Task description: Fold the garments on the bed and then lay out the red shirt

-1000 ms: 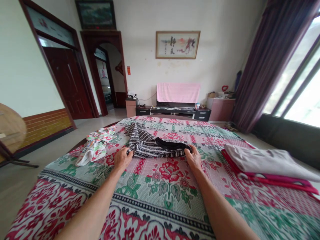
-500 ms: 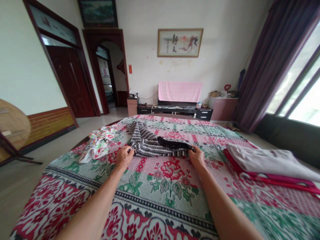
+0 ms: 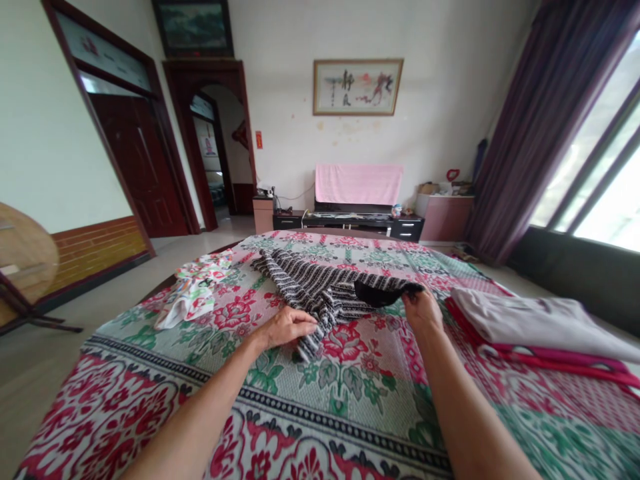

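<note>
A black-and-white striped knit garment (image 3: 320, 280) lies bunched and partly twisted on the floral-patterned cloth (image 3: 280, 400). My right hand (image 3: 424, 310) pinches the garment's far right end, by a black inner edge that sags open beside the fingers. My left hand (image 3: 289, 327) is closed at a narrow, sleeve-like piece that hangs toward me; its fingertips press together on the fabric. The far left part of the garment stretches away from me, flat on the cloth.
A small white printed garment (image 3: 193, 293) lies crumpled to the left. At the right rests a folded stack, a light grey piece (image 3: 540, 323) over a red one (image 3: 560, 360). Beyond the bed-like surface stands a low black cabinet (image 3: 350, 220); a round wooden tabletop (image 3: 25, 253) leans at far left.
My right hand has moved right, drawing the black-edged end along. My left hand has shifted right and nearer me, now at a narrow piece. The garment is more spread out and turned.
</note>
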A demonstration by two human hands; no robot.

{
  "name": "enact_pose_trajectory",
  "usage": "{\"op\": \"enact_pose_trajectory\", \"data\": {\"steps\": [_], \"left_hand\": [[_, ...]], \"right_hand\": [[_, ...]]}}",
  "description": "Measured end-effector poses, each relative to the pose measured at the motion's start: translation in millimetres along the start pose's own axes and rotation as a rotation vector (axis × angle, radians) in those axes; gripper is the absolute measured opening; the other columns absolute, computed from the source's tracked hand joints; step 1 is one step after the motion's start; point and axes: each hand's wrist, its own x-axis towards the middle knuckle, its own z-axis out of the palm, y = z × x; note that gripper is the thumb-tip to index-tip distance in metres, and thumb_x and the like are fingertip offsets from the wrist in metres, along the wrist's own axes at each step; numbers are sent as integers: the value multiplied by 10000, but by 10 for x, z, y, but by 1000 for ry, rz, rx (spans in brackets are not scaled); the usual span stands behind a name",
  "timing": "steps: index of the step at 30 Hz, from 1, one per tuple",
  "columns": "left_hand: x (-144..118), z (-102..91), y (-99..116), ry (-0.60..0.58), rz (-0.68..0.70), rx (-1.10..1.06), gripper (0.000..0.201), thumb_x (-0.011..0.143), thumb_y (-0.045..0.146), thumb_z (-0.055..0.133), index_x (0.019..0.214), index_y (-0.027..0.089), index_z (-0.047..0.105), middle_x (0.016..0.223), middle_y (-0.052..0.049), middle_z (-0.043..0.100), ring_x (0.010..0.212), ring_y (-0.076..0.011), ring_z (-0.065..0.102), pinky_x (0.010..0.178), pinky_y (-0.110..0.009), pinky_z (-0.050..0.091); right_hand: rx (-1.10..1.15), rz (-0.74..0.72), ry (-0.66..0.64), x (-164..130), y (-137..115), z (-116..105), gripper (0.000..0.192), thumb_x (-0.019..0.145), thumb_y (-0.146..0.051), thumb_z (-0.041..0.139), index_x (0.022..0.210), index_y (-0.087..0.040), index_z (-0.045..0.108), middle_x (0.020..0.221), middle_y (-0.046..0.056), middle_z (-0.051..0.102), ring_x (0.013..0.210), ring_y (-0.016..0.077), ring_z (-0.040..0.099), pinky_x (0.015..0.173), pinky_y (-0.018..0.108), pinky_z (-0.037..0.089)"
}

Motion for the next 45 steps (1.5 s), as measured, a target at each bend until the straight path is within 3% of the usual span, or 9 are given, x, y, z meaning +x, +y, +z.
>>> {"op": "enact_pose_trajectory", "data": {"steps": [2,4,6,9,12,16,26,34,45], "left_hand": [[0,-78,-57,55,-47,-103,368,793,464,547,834,143,724,724,-41,708,517,-120,598,507,-223,429],[11,-167,-170,299,-86,-78,370,808,464,513,744,148,695,626,-21,663,458,-111,559,500,-231,430],[23,-242,-315,544,-115,65,325,811,417,502,723,164,687,597,-15,651,508,-131,583,563,-249,465],[27,-299,-534,688,-85,319,238,801,299,501,795,189,712,764,-42,718,724,-175,652,731,-288,509],[35,-289,-708,665,66,459,258,790,186,475,882,193,716,944,-60,724,905,-189,653,888,-324,501],[71,-231,-854,561,192,541,370,786,107,447,1058,159,692,1165,-96,667,1104,-206,605,1022,-364,451],[137,-174,-816,435,94,629,393,799,103,515,1141,185,692,1311,-112,581,1177,-248,558,1043,-399,431],[157,-193,-701,443,146,566,259,826,153,492,872,211,739,1100,-76,680,1088,-224,582,1010,-393,427],[106,101,-240,287,218,556,282,865,187,467,973,221,724,974,-30,746,899,-168,679,836,-263,483]], "right_hand": [[-153,3,124,-18,-47,-63,371,630,-244,494,960,-157,640,731,14,594,720,188,580,740,371,511],[-389,-121,194,-92,-122,-57,392,633,-227,493,977,-146,663,847,54,637,828,216,588,856,400,472],[-534,-316,115,-237,-216,46,381,677,-217,460,983,-151,678,949,83,658,916,234,587,918,401,437],[-539,-527,-263,-576,-352,333,348,717,-173,422,952,-184,678,952,73,683,897,215,607,874,349,463],[-539,-747,-727,-952,-440,602,453,662,-62,408,1000,-208,673,1049,62,684,1004,195,593,928,332,430],[-677,-919,-1025,-1237,-461,721,596,606,-1,418,1110,-219,652,1273,50,612,1240,248,449,1007,436,325],[-632,-836,-1025,-1216,-344,658,302,660,-35,490,819,-201,686,945,36,706,955,193,597,927,346,379],[-635,-763,-1007,-1176,-362,629,286,671,-50,443,796,-172,670,771,45,679,747,169,610,758,271,442],[-794,-548,-820,-553,-513,312,356,710,-106,424,871,-204,726,827,15,733,765,164,669,742,249,485]]}}
